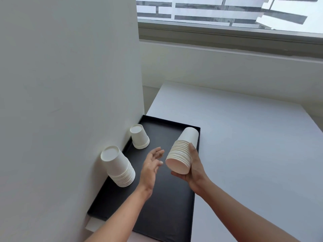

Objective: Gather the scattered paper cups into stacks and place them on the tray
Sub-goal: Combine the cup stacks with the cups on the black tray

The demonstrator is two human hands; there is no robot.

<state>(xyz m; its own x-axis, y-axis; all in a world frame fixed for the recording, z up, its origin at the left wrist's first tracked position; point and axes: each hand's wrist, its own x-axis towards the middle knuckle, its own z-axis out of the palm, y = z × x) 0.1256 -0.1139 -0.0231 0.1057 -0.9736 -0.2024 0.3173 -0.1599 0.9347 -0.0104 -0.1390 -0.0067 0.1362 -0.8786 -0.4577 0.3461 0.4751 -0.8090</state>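
**Cup stack (181, 151) in my right hand (194, 170), two more on the tray (166, 206)**

I grip the cup stack in my right hand, fingers and thumb curled round the band of rims. It is in the air above the right side of the tray, tilted, with its open mouth facing down and left toward me and its base pointing up and away.

My left hand (152, 165) is spread and loose, palm turned toward the cup stack, just beside its mouth but not touching it. It holds nothing and hovers over the middle of the tray.

On the tray, a big stack (118, 166) stands mouth-down at the left edge, close against the wall (70, 84). A small stack (139, 138) stands mouth-down further along that same edge, near the far left corner, apart from the big stack.

The black tray lies on the white counter (244, 154), its left side along the wall. Beyond the counter is a window (227, 13).
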